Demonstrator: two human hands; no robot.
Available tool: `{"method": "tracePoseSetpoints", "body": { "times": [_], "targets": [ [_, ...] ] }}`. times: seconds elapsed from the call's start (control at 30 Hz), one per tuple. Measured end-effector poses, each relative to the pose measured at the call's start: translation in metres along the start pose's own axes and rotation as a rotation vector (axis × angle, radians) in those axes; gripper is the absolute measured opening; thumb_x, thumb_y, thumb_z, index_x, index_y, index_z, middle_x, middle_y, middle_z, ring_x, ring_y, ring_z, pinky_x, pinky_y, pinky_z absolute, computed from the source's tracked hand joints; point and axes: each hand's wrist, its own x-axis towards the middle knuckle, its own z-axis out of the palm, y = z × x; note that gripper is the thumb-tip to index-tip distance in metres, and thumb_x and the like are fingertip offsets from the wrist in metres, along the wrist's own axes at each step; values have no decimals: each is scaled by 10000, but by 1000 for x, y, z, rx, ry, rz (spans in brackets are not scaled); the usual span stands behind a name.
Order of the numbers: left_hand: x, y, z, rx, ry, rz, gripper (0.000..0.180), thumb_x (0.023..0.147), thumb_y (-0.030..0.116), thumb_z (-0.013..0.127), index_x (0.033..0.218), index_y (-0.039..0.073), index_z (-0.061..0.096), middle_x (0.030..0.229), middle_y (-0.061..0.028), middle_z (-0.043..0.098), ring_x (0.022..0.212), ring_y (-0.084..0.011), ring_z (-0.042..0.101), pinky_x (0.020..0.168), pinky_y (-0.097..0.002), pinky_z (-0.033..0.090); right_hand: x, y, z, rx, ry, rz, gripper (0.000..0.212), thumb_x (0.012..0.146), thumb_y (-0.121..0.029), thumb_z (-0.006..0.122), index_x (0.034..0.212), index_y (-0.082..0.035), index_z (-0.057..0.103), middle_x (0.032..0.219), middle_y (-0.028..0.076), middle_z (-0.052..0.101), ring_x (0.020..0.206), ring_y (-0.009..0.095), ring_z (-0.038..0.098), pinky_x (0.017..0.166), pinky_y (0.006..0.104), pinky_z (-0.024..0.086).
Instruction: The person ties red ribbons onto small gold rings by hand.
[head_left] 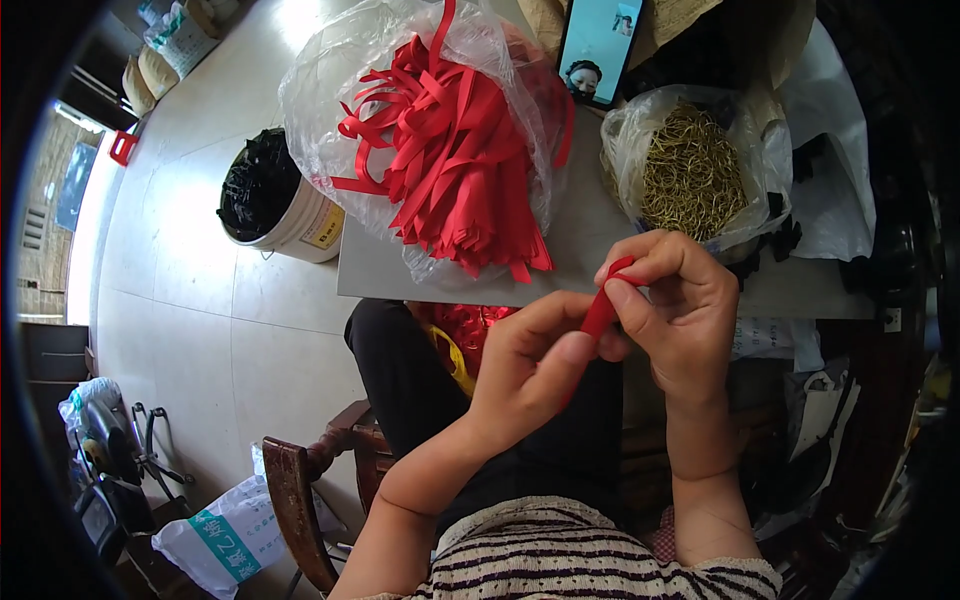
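A strip of red ribbon (598, 316) is stretched between my two hands, just off the table's front edge. My left hand (540, 355) pinches its lower part between thumb and fingers. With thumb and forefinger, my right hand (675, 300) grips the upper end, where the ribbon bends over in a small fold. Whether a small metal piece sits in that fold, I cannot tell. Beyond my hands, a big bunch of red ribbon strips (455, 160) lies in an opened clear plastic bag (320, 95). Right of it, many gold-coloured wire pieces (695, 170) fill another clear bag (625, 130).
A phone (597, 50) with a video call leans at the table's back. The grey table (380, 265) ends just before my lap. A white bucket (310, 225) with black plastic stands on the floor to the left. Below, a wooden chair arm (290, 490) is beside me.
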Motion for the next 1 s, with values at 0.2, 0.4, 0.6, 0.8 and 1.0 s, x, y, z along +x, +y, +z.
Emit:
{"method": "tracePoseSetpoints", "body": {
  "times": [0.2,0.4,0.6,0.8,1.0],
  "targets": [
    [-8,7,-5,46,-80,-239,279,965,111,366,1195,0,477,651,4,510,488,-39,439,436,-166,338,11,6,-15,-17,93,-95,141,766,97,602,842,7,524,885,96,596,819,122,591,763,241,479],
    [-13,2,-6,-73,56,-171,334,921,21,447,1252,-15,469,786,-87,607,512,-58,502,451,-162,385,21,12,-8,-342,402,-378,213,752,7,678,912,-20,539,955,81,547,680,113,536,670,240,474],
    [-14,-10,-11,-33,118,35,407,903,-49,431,1301,34,428,994,-114,622,669,-93,603,551,-183,484,-15,0,11,-954,13,-466,276,699,-25,725,952,6,621,988,123,585,691,185,588,615,265,493],
    [-13,0,-8,63,109,3,410,894,-47,448,1299,-21,389,974,-148,623,677,-147,627,560,-224,528,-13,11,5,-409,-46,-88,204,673,-20,726,866,1,662,933,131,646,799,248,638,679,285,506],
    [-12,3,-21,309,217,50,300,903,46,472,1201,16,467,718,-5,568,582,-35,500,492,-171,357,-13,-6,-4,-883,-226,-525,134,664,-64,683,794,-42,660,840,54,613,835,218,594,782,352,448]
  ]
}}
